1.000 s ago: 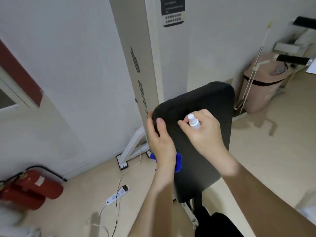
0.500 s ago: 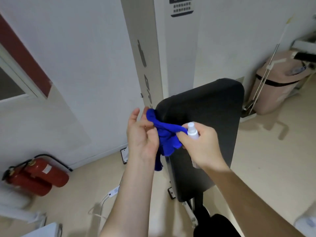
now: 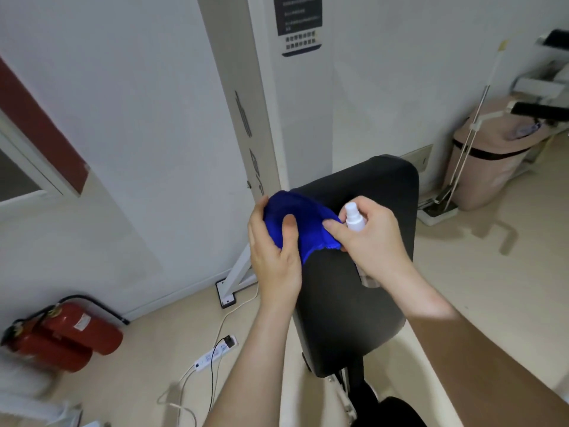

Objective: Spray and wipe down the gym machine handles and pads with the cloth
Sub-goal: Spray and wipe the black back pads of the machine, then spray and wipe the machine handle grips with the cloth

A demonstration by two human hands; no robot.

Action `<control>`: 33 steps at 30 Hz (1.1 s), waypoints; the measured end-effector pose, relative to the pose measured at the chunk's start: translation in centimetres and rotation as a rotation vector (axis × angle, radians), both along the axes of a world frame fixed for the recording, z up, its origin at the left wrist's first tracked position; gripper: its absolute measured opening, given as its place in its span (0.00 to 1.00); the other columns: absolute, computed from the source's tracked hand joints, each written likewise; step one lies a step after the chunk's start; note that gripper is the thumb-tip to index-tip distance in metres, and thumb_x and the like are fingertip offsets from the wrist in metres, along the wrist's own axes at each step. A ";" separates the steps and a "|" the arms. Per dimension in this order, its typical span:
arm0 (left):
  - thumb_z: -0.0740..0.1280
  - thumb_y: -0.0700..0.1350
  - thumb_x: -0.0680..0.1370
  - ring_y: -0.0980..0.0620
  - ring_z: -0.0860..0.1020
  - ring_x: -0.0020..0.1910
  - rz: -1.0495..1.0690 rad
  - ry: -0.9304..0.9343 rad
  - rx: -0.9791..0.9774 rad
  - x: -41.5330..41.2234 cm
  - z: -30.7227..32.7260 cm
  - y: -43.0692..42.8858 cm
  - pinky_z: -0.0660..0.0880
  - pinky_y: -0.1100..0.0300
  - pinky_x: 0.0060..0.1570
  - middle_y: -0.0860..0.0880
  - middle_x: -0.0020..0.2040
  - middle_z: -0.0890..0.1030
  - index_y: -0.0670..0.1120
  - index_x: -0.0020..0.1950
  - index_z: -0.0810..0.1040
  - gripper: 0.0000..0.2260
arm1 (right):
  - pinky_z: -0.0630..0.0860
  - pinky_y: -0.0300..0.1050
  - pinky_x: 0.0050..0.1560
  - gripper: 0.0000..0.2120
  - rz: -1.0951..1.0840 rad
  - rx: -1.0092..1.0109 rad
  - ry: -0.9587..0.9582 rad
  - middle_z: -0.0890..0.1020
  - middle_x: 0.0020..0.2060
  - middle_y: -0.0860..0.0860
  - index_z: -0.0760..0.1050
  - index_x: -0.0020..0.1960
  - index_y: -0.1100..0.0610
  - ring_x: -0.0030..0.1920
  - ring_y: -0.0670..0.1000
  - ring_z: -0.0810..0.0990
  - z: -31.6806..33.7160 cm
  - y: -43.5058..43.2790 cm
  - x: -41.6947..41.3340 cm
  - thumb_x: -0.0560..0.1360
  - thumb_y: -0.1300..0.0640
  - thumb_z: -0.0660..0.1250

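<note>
A black padded seat (image 3: 363, 291) of the gym machine fills the middle of the head view, tilted away from me. A blue cloth (image 3: 303, 221) is bunched over the pad's upper left corner. My left hand (image 3: 274, 257) grips the cloth from the left, thumb pressed on top. My right hand (image 3: 369, 241) holds a small white spray bottle (image 3: 354, 218) upright, and its fingertips also pinch the cloth's right edge. The bottle's lower body is hidden in my palm.
The machine's white upright column (image 3: 261, 103) rises behind the pad. Two red fire extinguishers (image 3: 67, 334) lie on the floor at left. A white power strip (image 3: 215, 354) with cables lies near the pad's base. A pink bin (image 3: 486, 161) and mop stand at right.
The cloth went from hanging below my left hand to being lifted and gathered over the pad's corner. Both hands now hold it, closer together than before.
</note>
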State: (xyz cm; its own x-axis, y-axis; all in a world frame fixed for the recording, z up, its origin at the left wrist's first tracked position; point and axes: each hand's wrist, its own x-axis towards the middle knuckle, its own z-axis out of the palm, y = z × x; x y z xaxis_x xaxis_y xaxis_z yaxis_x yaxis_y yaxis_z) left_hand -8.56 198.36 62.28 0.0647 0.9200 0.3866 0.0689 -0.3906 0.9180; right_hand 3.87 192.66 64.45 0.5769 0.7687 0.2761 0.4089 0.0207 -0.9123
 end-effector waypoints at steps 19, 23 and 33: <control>0.56 0.40 0.82 0.49 0.79 0.52 -0.049 0.471 -0.466 -4.0 -11.5 -5.4 0.75 0.56 0.53 0.51 0.57 0.79 0.57 0.76 0.61 0.23 | 0.75 0.49 0.36 0.23 0.223 -0.191 0.255 0.76 0.27 0.57 0.74 0.39 0.65 0.29 0.52 0.75 -3.5 -2.9 -4.5 0.77 0.44 0.67; 0.55 0.35 0.79 0.46 0.80 0.47 -0.233 0.194 -0.701 -7.0 -8.2 -7.5 0.77 0.52 0.51 0.38 0.51 0.83 0.50 0.54 0.79 0.16 | 0.76 0.46 0.35 0.23 0.289 -0.123 0.439 0.76 0.26 0.54 0.77 0.41 0.61 0.30 0.52 0.76 -0.3 -3.2 -6.8 0.82 0.44 0.58; 0.74 0.54 0.69 0.50 0.81 0.56 -0.511 0.194 -0.517 -14.5 1.4 -10.2 0.76 0.48 0.61 0.51 0.57 0.83 0.55 0.64 0.75 0.24 | 0.75 0.48 0.36 0.21 0.345 0.012 0.748 0.76 0.27 0.54 0.77 0.42 0.61 0.29 0.52 0.76 3.1 -5.4 -13.5 0.80 0.45 0.59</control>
State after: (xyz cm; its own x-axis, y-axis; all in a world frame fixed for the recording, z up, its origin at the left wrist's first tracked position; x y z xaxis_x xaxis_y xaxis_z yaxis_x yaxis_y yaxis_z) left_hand -23.01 188.19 63.70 0.5555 0.8182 -0.1483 0.1740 0.0600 0.9829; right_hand -9.60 187.30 67.57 0.3435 0.9359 -0.0781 -0.3381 0.0456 -0.9400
